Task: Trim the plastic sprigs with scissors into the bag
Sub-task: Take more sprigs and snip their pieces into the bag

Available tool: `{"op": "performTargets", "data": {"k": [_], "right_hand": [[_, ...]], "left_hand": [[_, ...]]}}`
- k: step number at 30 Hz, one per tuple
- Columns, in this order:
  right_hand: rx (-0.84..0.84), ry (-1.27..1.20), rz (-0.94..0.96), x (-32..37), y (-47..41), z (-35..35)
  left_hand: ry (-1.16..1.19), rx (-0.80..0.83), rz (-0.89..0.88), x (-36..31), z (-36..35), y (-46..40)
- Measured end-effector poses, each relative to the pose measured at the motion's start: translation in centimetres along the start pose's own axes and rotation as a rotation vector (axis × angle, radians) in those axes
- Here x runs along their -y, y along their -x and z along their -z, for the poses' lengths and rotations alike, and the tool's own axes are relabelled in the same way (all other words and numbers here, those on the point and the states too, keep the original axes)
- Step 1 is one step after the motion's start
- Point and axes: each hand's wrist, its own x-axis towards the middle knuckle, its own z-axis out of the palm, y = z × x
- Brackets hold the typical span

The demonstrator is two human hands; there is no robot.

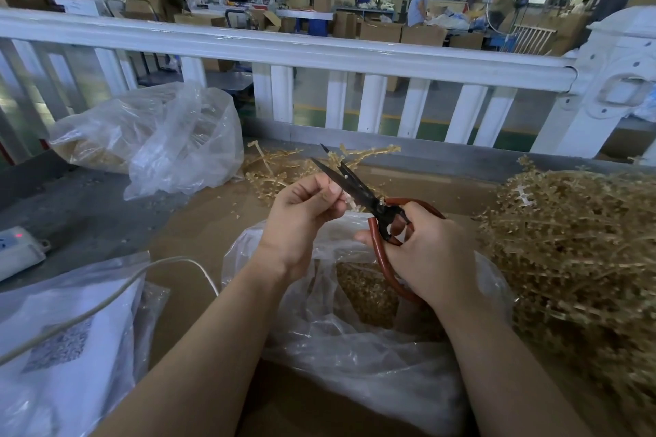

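Two bare hands work over one open clear plastic bag (355, 348) with tan trimmed bits in its bottom, lying on the brown cardboard-covered table (198, 223). The right hand (426, 255) grips one pair of black-bladed scissors with red-brown loop handles (358, 188), fingers curled through the loops, blades parted and pointing up and away. The left hand (301, 216) pinches a small pale plastic sprig piece (346, 197) between thumb and curled fingertips, right at the blades, above the bag's mouth. One big heap of tan plastic sprigs (575, 252) fills the table's right side, near the right wrist. A smaller loose scatter of sprigs (284, 167) lies beyond the hands. Two more clear bags are in view: a filled one (149, 138) at far left and a flat one (64, 337) at the near left edge, crossed by a white cable (106, 298). A white railing (284, 46) borders the far edge.
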Motion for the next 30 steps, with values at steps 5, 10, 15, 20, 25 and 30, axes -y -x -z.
{"op": "performTargets", "data": {"k": [5, 10, 15, 20, 25, 30], "right_hand": [[0.018, -0.025, -0.013, 0.0, -0.09, 0.0], [0.016, -0.027, -0.015, -0.14, -0.05, -0.24], [0.02, 0.023, -0.026, -0.25, -0.17, -0.47], [0.019, 0.023, -0.072, -0.44, -0.1, -0.64], [0.046, 0.012, -0.072, -0.63, -0.14, -0.71], [0.043, 0.053, -0.061, -0.42, -0.21, -0.54]], "left_hand": [[-0.012, 0.002, -0.007, -0.07, -0.07, 0.11], [-0.019, -0.021, 0.013, -0.07, -0.11, 0.11], [0.009, -0.052, 0.031, 0.19, -0.02, 0.06], [0.119, -0.022, 0.0, -0.11, 0.26, 0.09], [0.078, -0.032, -0.001, -0.18, 0.26, 0.07], [0.067, -0.076, 0.001, -0.08, 0.42, 0.04]]}}
